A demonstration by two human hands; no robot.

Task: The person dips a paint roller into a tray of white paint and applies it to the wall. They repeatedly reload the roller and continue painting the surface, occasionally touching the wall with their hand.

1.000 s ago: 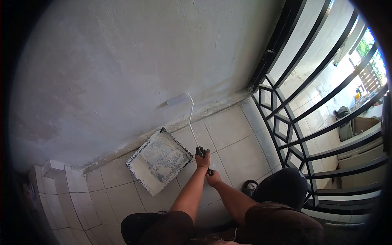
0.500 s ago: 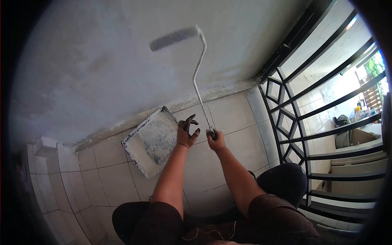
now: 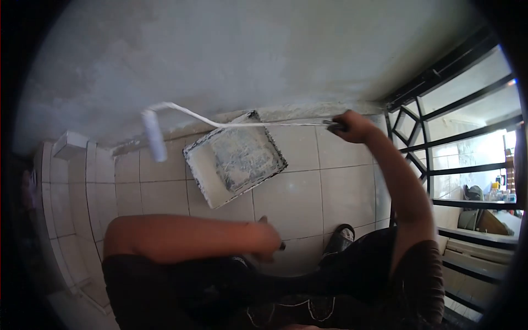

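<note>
My right hand (image 3: 356, 127) is closed round the handle of a long-necked paint roller (image 3: 264, 125), out to the right near the wall's foot. The roller's white-coated rod runs leftward above the paint tray, and its pale sleeve (image 3: 156, 142) hangs at the far end, left of the tray. On the tiles lies the paint tray (image 3: 204, 186), its rim crusted with paint, with pale paint in the well and across the ramp. Low in the middle, in front of my legs, is my left hand (image 3: 268, 240), smeared by motion, so I cannot tell how its fingers are set.
A grey, patchy wall (image 3: 220, 60) rises behind the tray. To the right stands a black metal grille (image 3: 467, 176), with household items beyond it. A tiled ledge (image 3: 71, 146) is at the left. My shoe (image 3: 342, 237) rests on the tiled floor (image 3: 291, 198).
The roller has swung from upright against the wall to lying sideways, its sleeve now lower left. My right hand moved right and up; my left hand dropped down toward my legs.
</note>
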